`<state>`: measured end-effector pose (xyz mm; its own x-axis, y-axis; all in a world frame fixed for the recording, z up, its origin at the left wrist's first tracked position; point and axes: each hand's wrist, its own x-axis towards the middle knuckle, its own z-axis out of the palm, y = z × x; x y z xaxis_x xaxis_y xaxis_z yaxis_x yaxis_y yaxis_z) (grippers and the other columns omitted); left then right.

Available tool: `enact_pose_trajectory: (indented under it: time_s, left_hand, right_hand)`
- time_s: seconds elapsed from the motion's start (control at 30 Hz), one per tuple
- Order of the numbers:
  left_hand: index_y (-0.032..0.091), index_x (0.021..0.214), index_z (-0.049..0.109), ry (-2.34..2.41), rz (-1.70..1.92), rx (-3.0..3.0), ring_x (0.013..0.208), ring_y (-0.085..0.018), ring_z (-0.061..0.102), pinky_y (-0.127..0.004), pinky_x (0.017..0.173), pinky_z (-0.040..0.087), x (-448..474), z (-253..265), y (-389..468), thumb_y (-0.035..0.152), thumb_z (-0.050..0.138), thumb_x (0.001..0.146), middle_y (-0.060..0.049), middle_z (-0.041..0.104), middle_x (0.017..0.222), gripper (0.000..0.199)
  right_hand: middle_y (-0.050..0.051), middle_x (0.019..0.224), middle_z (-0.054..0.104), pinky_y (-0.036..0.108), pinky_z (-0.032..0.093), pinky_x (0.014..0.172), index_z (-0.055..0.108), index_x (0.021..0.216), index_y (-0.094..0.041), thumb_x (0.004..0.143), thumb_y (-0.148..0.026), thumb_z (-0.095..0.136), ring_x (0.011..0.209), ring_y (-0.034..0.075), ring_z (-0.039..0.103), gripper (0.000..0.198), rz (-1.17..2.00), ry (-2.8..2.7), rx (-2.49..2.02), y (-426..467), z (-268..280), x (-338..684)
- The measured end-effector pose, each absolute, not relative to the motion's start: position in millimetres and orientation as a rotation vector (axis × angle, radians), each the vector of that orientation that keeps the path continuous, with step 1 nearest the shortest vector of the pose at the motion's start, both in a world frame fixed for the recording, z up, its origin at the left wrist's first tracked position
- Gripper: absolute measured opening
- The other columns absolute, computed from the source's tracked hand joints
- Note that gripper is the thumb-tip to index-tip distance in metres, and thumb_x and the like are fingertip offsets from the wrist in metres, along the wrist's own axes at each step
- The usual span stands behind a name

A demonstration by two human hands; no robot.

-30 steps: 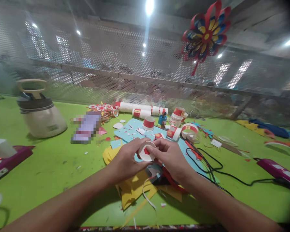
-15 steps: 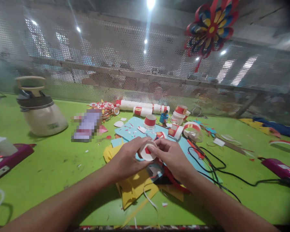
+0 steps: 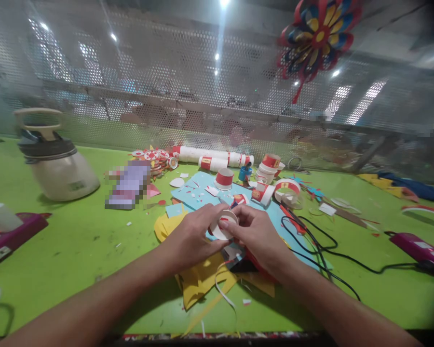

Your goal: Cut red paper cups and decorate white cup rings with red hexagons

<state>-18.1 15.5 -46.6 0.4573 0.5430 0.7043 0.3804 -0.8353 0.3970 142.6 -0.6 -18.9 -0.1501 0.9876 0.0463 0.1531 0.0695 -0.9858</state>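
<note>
Between my hands is a small paper cup (image 3: 224,233), its round white base turned towards me. My left hand (image 3: 192,233) is closed around its left side, fingers behind and thumb below. A small red paper piece (image 3: 224,220) lies on the white base. The thumb of my right hand (image 3: 259,236) presses on the base beside that piece, while its fingers curl at the right edge. Yellow paper (image 3: 197,284) and a light blue sheet (image 3: 191,193) lie beneath. A dark and red object under my right hand is mostly hidden.
Beyond the hands stand a red-and-white paper cup (image 3: 223,179), a blue bottle (image 3: 245,173) and stacked cups (image 3: 268,168). A large flask (image 3: 60,168) and a phone (image 3: 129,185) are left. Black cable (image 3: 323,253) and a purple power strip (image 3: 419,250) lie right.
The right thumb has shifted slightly over the cup's base, and less of the red piece shows now. Both hands keep their hold; the view has tilted slightly.
</note>
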Motion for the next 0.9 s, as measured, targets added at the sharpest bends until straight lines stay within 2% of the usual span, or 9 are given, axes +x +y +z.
enact_pose_trajectory:
  time_s: [0.3,0.5,0.63,0.9]
  left_hand:
    - [0.022,0.122,0.047,0.865,1.215,2.457,0.095,-0.020,0.063,-0.033,0.077,0.053,-22.5,-47.5,16.3,0.019,0.067,0.077,-0.007,0.064,0.111,0.049]
    - [0.023,0.123,0.045,0.902,1.130,2.450,0.098,-0.020,0.059,-0.036,0.082,0.050,-23.6,-38.0,17.1,0.024,0.065,0.079,-0.007,0.060,0.114,0.048]
    - [0.022,0.118,0.048,0.893,1.056,2.499,0.087,-0.019,0.057,-0.035,0.075,0.049,-23.3,-32.1,14.3,0.022,0.065,0.078,-0.006,0.059,0.102,0.043]
    - [0.021,0.112,0.051,0.866,1.054,2.487,0.093,-0.018,0.054,-0.031,0.081,0.047,-21.5,-31.2,12.7,0.011,0.066,0.074,-0.004,0.054,0.102,0.042]
  right_hand:
    - [-0.004,0.059,0.056,0.020,0.031,0.044,0.055,0.072,-0.015,0.071,-0.036,0.073,0.049,0.007,0.044,0.027,1.241,-1.427,-1.191,4.4,-21.6,142.0]
    - [-0.003,0.060,0.057,0.021,0.034,0.046,0.057,0.074,-0.016,0.075,-0.041,0.069,0.049,0.008,0.045,0.028,1.258,-1.455,-1.144,3.8,-17.2,145.5]
    - [-0.003,0.060,0.055,0.023,0.036,0.048,0.056,0.069,-0.018,0.070,-0.040,0.072,0.052,0.010,0.047,0.028,1.225,-1.431,-1.168,3.9,-21.8,144.7]
    - [-0.004,0.059,0.054,0.022,0.036,0.047,0.054,0.070,-0.018,0.072,-0.041,0.069,0.049,0.009,0.045,0.028,1.234,-1.423,-1.116,3.8,-29.5,144.5]
